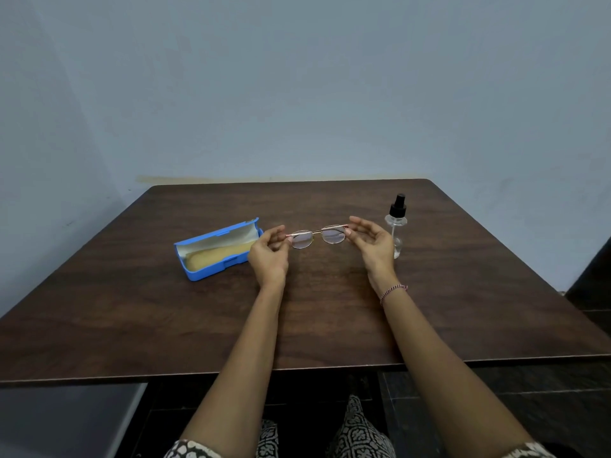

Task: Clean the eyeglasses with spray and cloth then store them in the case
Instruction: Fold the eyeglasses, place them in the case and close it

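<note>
Left hand (268, 254) and right hand (375, 241) each pinched one end of the eyeglasses (318, 238), holding them level just above the table (330, 312). A light grip at the frame ends, with fingers off the lenses, would serve best. The open blue case (211, 259) lay just left, and the spray bottle (396, 226) stood just beyond the right hand.

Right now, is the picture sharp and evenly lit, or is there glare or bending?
Head view: soft, even light with no hard shadows; head view: the eyeglasses carry a pale sheen on their lenses; head view: the near edge of the table bows slightly, as with a wide-angle lens.
</note>
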Motion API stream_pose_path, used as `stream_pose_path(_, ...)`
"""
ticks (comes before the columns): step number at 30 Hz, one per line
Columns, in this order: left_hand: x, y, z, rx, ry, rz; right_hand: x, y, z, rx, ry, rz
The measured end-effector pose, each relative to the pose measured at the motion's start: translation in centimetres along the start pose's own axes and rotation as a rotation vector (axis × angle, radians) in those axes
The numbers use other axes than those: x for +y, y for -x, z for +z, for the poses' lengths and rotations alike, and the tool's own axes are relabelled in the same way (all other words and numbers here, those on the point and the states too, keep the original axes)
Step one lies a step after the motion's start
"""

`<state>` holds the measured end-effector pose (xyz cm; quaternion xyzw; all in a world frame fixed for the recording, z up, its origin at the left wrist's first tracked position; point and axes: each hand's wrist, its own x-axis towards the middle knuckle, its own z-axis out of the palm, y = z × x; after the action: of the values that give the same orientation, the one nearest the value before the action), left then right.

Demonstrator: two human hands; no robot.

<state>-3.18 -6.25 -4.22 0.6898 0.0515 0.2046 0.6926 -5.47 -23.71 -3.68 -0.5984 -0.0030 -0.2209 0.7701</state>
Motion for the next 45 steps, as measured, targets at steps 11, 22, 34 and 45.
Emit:
stream_pose_path(11,-0.4,-0.4,0.0,-0.026,0.095,-0.147,-0.6,0.1,0.3,-0.043,-0.104,0.006)
stream_pose_path(22,0.1,-0.3,0.0,0.082,0.160,-0.136,-0.3,-0.1,0.6,-0.076,-0.152,0.042)
stream_pose_path(34,0.7,0.0,-0.4,-0.118,0.570,-0.325,-0.1,-0.3,-0.1,0.012,-0.150,0.013)
stream_pose_path(45,1.2,0.7,-0.6,-0.124,0.521,-0.351,-0.6,0.0,0.0,0.009,-0.281,0.068)
